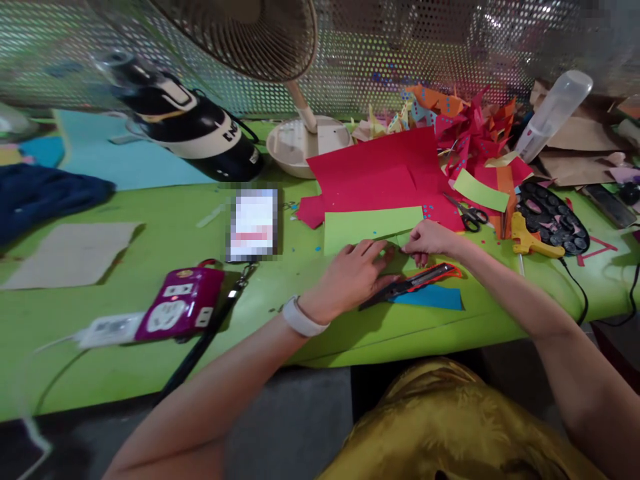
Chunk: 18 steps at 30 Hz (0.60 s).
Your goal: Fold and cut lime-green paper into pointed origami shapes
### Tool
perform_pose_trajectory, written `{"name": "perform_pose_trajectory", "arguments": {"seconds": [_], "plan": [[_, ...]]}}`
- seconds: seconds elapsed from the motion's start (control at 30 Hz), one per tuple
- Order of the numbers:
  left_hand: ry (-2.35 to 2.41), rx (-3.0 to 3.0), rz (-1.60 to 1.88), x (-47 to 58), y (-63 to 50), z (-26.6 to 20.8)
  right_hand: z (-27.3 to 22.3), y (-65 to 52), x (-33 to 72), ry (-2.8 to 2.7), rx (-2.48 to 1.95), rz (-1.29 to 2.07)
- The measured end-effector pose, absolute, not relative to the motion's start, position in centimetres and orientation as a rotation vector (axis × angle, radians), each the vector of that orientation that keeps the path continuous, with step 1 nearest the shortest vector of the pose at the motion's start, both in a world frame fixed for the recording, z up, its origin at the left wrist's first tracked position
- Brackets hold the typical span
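Observation:
A light green sheet of paper (367, 223) lies in front of me, with a dark line like a fold or raised edge along its near side. My left hand (357, 270) rests over its near edge, fingers stretched out and lying flat. At the right end of that edge, my right hand (429, 241) is closed in a pinch on the green paper; the fingertips partly hide the spot. Just below both hands lies a utility knife (420, 280) with an orange-red outline. It sits partly over a blue paper strip (433, 298).
Behind are red paper (370, 170), scissors (470, 215) and a fan (310, 143). A yellow glue gun (535, 243) and black palette-like tray (553, 217) lie right. Left are a phone (253, 223), purple power strip (183, 300) and black bottle (200, 133).

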<state>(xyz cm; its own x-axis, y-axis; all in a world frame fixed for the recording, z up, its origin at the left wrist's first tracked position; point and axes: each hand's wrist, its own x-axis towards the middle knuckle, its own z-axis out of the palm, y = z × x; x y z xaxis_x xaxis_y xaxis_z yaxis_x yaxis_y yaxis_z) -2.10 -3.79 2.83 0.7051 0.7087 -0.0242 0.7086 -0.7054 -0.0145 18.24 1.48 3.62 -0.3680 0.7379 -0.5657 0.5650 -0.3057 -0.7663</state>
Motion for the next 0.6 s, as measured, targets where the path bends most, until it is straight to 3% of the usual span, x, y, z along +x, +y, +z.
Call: {"name": "perform_pose_trajectory", "arguments": {"seconds": [0.2, 0.3, 0.47, 0.6], "plan": [[-1.156, -2.903, 0.121, -4.9, -3.2, 2.8, 3.3, 1.6, 18.3, -1.751, -1.648, 1.761], [-1.249, -2.903, 0.002, -6.5, -3.2, 3.1, 3.4, 1.7, 18.1, -1.766, -1.659, 1.762], [-1.789, -2.887, -0.341, -5.1, -3.0, 4.3, 3.8, 1.5, 18.1, -1.802, -1.683, 1.726], [-2.359, -3.074, -0.194, -2.0, -1.6, 4.6, 3.8, 1.5, 18.1, -1.829, -1.68, 1.698]]}}
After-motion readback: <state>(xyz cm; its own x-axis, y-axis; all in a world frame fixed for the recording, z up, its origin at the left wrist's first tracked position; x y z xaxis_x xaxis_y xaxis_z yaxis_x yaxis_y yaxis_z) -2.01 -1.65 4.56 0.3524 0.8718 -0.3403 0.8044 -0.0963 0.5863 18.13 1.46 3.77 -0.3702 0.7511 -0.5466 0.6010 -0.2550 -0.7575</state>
